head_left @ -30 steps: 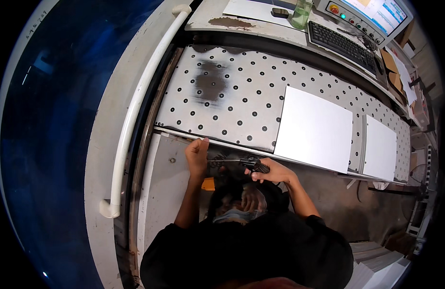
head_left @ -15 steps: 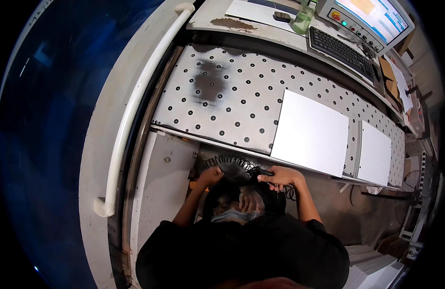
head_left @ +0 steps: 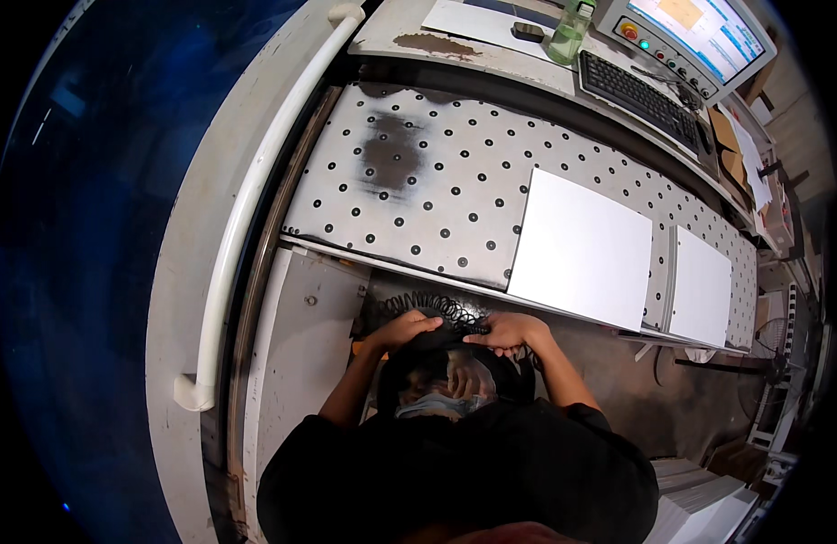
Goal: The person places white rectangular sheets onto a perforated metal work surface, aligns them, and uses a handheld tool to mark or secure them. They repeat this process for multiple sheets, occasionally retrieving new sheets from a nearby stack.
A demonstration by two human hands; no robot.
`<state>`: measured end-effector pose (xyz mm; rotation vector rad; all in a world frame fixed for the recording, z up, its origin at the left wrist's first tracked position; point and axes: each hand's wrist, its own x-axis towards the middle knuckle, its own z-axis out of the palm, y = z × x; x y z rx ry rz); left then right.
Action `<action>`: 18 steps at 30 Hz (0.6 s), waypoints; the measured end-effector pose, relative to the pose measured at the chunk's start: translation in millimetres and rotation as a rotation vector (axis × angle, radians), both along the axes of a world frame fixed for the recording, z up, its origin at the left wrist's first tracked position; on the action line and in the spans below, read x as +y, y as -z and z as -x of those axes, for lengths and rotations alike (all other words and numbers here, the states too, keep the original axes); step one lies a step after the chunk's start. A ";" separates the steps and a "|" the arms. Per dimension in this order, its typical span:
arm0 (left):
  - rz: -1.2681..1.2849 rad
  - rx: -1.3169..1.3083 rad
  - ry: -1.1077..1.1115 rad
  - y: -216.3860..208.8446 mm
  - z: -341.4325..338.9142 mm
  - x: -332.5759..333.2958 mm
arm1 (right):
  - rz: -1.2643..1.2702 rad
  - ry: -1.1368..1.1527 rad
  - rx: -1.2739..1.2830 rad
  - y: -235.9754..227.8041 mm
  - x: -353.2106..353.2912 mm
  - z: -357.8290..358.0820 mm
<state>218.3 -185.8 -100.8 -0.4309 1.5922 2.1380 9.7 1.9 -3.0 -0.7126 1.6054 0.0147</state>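
Both my hands meet close to my body, below the front edge of the perforated table. My left hand [head_left: 404, 330] is closed, its thumb pointing right, on the edge of a piece of black fabric [head_left: 439, 337]. My right hand [head_left: 511, 333] is closed beside it, fingers curled at the end of a black coiled cord [head_left: 423, 305]. Loops of that cord hang just beyond my hands, and a few show under the right one. The dark colours blend, so the exact grip of the right fingers is partly hidden.
A white table [head_left: 454, 192] with black-ringed holes spans ahead, bearing a large white sheet stack [head_left: 581, 249] and a smaller white stack [head_left: 701, 286]. Behind stand a keyboard [head_left: 638, 100], green bottle [head_left: 570, 34] and control screen [head_left: 704, 32]. A white rail [head_left: 246, 213] runs along the left.
My left hand has moved slightly right and turned, its thumb now extended over the black fabric. The right hand has shifted left, so the hands are closer; the fabric has dropped lower between them.
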 end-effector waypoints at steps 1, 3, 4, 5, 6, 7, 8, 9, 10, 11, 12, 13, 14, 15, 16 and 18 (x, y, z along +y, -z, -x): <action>0.117 -0.013 0.057 4.6 -1.4 -0.6 | 0.016 -0.041 0.000 -3.3 -1.5 -1.6; 0.351 -0.037 0.175 24.9 -7.2 -1.1 | 0.048 -0.118 0.001 -13.5 -2.4 -2.8; 0.333 0.063 0.194 42.5 -15.7 0.7 | 0.041 -0.116 -0.019 -22.3 -4.1 -1.1; 0.315 0.162 0.210 63.7 -27.5 3.9 | 0.036 -0.104 -0.043 -25.6 -4.3 1.5; 0.294 0.262 0.231 77.7 -33.3 2.6 | 0.030 -0.088 -0.066 -26.8 -1.9 5.9; 0.290 0.300 0.265 82.7 -35.1 -2.0 | 0.021 -0.072 -0.091 -28.4 1.8 9.7; 0.286 0.338 0.297 87.5 -36.8 -7.4 | -0.007 -0.028 -0.090 -31.0 4.4 14.2; 0.280 0.377 0.330 87.0 -35.0 -9.6 | -0.005 -0.023 -0.121 -29.8 8.1 20.3; 0.225 0.314 0.344 86.7 -33.1 -9.8 | -0.003 -0.019 -0.152 -28.1 11.3 26.6; 0.170 0.250 0.356 86.3 -31.7 -9.6 | -0.001 -0.017 -0.184 -26.9 12.5 31.0; 0.117 0.188 0.363 87.0 -29.7 -8.6 | 0.014 -0.010 -0.209 -36.5 11.5 34.4; 0.183 0.206 0.388 87.9 -27.2 -6.8 | 0.003 -0.022 -0.193 -41.4 10.4 35.3; 0.250 0.223 0.412 88.9 -24.1 -4.5 | -0.007 -0.034 -0.177 -44.9 9.0 35.4; 0.318 0.241 0.443 86.7 -19.2 -2.8 | -0.015 -0.038 -0.160 -46.5 9.0 35.8; 0.343 0.222 0.422 84.1 -16.4 0.0 | -0.023 -0.058 -0.153 -43.1 9.3 37.0; 0.393 0.183 0.389 79.6 -13.7 4.5 | -0.035 -0.089 -0.144 -27.9 9.2 38.7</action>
